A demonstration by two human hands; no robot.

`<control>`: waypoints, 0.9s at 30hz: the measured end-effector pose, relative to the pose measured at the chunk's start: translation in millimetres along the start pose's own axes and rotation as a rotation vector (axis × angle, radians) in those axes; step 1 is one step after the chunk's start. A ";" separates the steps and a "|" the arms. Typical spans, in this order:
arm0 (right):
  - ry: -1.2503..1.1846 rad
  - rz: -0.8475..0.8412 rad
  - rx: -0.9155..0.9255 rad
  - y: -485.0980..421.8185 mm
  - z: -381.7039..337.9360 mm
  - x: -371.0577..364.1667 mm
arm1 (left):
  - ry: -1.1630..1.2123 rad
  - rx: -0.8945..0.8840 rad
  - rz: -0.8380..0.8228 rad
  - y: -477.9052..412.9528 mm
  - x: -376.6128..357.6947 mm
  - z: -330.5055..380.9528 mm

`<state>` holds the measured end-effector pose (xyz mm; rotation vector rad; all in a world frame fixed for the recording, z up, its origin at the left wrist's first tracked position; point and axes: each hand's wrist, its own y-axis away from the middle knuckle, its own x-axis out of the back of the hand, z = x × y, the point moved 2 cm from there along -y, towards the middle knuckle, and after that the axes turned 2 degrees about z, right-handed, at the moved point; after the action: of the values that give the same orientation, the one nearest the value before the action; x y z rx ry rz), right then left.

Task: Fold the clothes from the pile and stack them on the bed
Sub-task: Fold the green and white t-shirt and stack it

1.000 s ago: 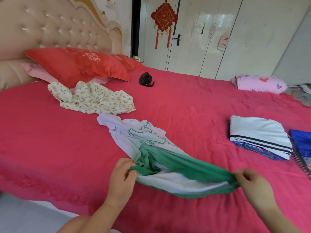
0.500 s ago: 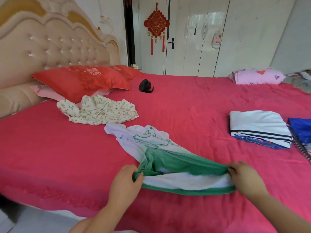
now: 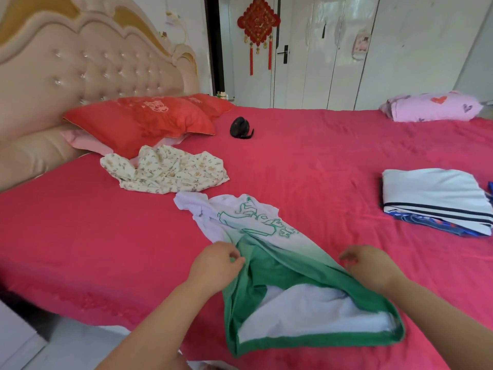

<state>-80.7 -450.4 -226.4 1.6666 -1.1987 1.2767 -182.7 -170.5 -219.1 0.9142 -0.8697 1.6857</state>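
Both hands have let the hem go and moved up the shirt (image 3: 269, 228) since half a second ago, when they held that hem stretched taut between them; the green hem (image 3: 314, 340) now lies slack and gaping on the bed (image 3: 320, 161), nearer the person than either hand. I judge the step in hand to be spreading this shirt flat before the first fold, with the folding itself not yet begun, since the cloth beyond the hands is bunched and twisted toward the collar. The left hand (image 3: 216, 265) sits at the shirt's left side, its fingers (image 3: 234, 259) curled and pinched onto the green fold there, wrist low and forearm reaching in from below; the right hand (image 3: 372, 265) sits at the opposite side, level with the left and apart from it, the shirt's body between them; its fingers (image 3: 348, 259) are curled at the cloth's edge, but I cannot tell whether they hold the edge or only hover beside it. The next move probably calls for a firm hold on both sides, then a pull outward to draw out the twist, before the sleeves are turned in. A floral garment (image 3: 170, 170) lies unfolded beyond the left hand, seemingly waiting its turn; a folded stack (image 3: 432, 193) rests well out past the right hand, and looks the likely place for this shirt.
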 end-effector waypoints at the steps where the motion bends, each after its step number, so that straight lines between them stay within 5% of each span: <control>1: -0.010 -0.001 0.009 -12.2 -6.4 -2.9 | 0.004 0.009 0.011 -15.7 0.4 -2.4; 8: -0.093 -0.041 0.043 -110.4 -53.3 -29.6 | -0.036 0.153 0.111 -125.9 -14.5 -52.1; 13: -0.160 -0.038 0.069 -177.3 -81.5 -52.2 | -0.119 0.245 0.031 -174.3 -25.6 -75.0; 18: -0.170 -0.060 0.036 -236.0 -105.6 -84.8 | -0.385 0.163 0.056 -221.3 -35.5 -80.7; 22: -0.080 -0.111 -0.021 -255.1 -109.6 -106.5 | -0.522 0.137 -0.112 -244.3 -52.4 -86.5; 27: -0.255 0.034 -0.001 -269.4 -83.0 -72.2 | -0.472 0.065 -0.073 -261.9 -49.1 -66.2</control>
<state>143.1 -270.6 -274.0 1.8568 -1.3807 1.1064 68.4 -67.2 -259.7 1.4039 -1.0787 1.4631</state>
